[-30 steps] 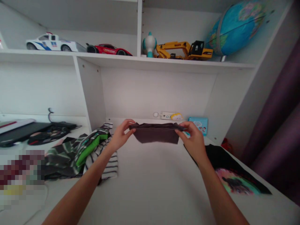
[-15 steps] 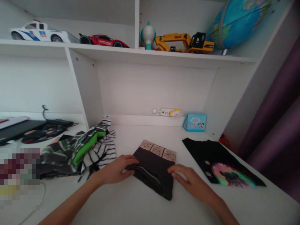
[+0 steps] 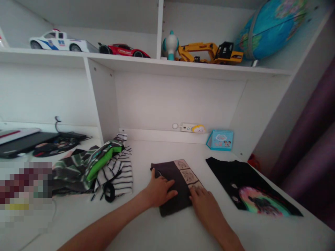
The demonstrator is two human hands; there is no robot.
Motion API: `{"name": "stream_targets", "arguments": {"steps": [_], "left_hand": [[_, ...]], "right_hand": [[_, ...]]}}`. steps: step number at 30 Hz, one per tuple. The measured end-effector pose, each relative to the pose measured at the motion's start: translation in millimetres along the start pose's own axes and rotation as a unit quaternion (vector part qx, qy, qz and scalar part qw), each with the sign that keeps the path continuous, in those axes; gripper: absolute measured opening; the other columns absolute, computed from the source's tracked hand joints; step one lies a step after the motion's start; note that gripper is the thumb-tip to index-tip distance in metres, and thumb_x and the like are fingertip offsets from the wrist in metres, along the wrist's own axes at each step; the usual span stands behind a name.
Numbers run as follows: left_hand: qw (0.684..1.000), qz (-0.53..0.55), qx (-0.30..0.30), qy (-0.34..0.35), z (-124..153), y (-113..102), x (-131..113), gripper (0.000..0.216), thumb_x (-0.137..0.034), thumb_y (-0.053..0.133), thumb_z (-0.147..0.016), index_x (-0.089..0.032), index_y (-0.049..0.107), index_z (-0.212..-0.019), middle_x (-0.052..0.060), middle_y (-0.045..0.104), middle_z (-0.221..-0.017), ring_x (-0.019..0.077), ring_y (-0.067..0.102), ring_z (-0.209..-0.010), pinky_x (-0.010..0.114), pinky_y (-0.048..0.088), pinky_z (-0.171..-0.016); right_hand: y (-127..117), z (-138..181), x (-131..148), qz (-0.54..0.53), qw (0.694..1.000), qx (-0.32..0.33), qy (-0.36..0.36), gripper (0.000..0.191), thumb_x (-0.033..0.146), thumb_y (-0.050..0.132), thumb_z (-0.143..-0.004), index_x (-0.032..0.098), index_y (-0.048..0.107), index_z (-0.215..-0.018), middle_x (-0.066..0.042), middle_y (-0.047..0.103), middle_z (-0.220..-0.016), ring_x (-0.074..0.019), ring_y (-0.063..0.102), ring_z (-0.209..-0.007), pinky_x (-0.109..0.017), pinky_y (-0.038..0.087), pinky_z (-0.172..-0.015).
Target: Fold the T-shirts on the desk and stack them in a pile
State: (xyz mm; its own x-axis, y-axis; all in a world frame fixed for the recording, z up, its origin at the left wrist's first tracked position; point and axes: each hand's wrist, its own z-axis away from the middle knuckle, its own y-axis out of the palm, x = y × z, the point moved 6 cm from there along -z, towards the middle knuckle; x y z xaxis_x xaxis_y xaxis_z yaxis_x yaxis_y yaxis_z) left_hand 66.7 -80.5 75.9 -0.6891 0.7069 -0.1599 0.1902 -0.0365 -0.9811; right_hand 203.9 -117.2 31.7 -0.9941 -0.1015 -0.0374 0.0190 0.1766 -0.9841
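A folded dark grey shirt [image 3: 180, 200] lies on the white desk in front of me, with a strip of pale printed squares along its right side. My left hand [image 3: 159, 190] rests on its left part, palm down and fingers spread. Over its right edge lies my right hand [image 3: 205, 202], fingers stretched flat and touching the printed strip. The fingers grip nothing that I can see. Part of the shirt's neckline is hidden under my left hand. To the right, a black T-shirt [image 3: 225, 174] with a rainbow-coloured print lies folded flat, apart from both hands.
A loose heap of striped and patterned clothes [image 3: 78, 170] lies at the left. Behind stand a blue desk calendar [image 3: 222, 140] and a power strip [image 3: 188, 127]. Overhead, a shelf [image 3: 125, 64] carries toy vehicles and a globe [image 3: 274, 31]. Cables and flat dark items sit far left.
The folded shirt has turned, so its printed strip runs along the right side instead of the far edge. Both hands have come down flat onto it. The view has shifted slightly.
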Motion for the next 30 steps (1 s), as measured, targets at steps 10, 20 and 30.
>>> {"name": "stream_targets", "arguments": {"steps": [10, 20, 30], "left_hand": [[1.000, 0.010, 0.001, 0.025, -16, 26, 23, 0.040, -0.037, 0.033, -0.089, -0.023, 0.041, -0.125, 0.011, 0.043, -0.132, 0.0276, 0.034, -0.124, 0.065, 0.013, -0.097], [0.994, 0.006, 0.000, -0.110, 2, 34, 61, 0.078, -0.064, 0.029, -0.080, -0.010, 0.023, -0.137, 0.021, 0.012, -0.143, 0.0330, 0.006, -0.132, 0.052, 0.013, -0.103], [0.996, 0.023, -0.003, -0.089, -8, 42, 86, 0.085, -0.071, 0.030, -0.074, -0.016, 0.020, -0.138, 0.016, 0.013, -0.144, 0.0310, 0.004, -0.132, 0.051, 0.009, -0.104]], "right_hand": [[-7, 46, 115, -0.211, 0.941, 0.022, -0.264, 0.042, 0.025, 0.053, -0.080, 0.020, 0.051, -0.122, -0.009, 0.052, -0.124, -0.0236, 0.050, -0.111, -0.034, 0.042, -0.092], [7, -71, -12, -0.199, 0.972, 0.080, -0.091, 0.051, 0.033, 0.029, -0.090, 0.009, 0.032, -0.134, -0.010, 0.026, -0.141, -0.0184, 0.021, -0.130, -0.035, 0.021, -0.106], [39, -88, -17, -0.172, 0.982, 0.080, -0.021, 0.056, 0.046, 0.023, -0.090, 0.021, 0.017, -0.139, -0.006, 0.015, -0.145, -0.0221, 0.011, -0.133, -0.055, 0.009, -0.102]]}}
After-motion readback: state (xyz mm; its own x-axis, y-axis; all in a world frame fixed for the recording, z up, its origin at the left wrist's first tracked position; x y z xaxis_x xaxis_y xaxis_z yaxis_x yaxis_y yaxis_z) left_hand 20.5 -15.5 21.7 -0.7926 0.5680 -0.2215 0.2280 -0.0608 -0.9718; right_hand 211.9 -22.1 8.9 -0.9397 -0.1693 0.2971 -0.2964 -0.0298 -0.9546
